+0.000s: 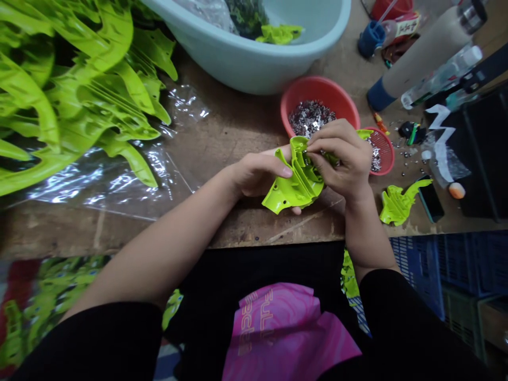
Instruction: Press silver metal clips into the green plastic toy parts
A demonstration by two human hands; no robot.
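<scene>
Head: two hands (257,174) (339,159), one green casing (296,185)

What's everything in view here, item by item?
wooden bench: one, brown, under everything
heaped plastic parts: many, lime green, far left
clear plastic sheet: one, clear, under the heap
basin: one, pale blue, far edge
bowl: one, red, holding small silver pieces
mesh basket: one, red, right of the bowl
loose plastic part: one, lime green, right
phone: one, dark, beside that part
flask: one, beige and blue, far right
held plastic part: one, lime green, between the hands
left hand: one, cupping that part
right hand: one, fingers pinching it
</scene>
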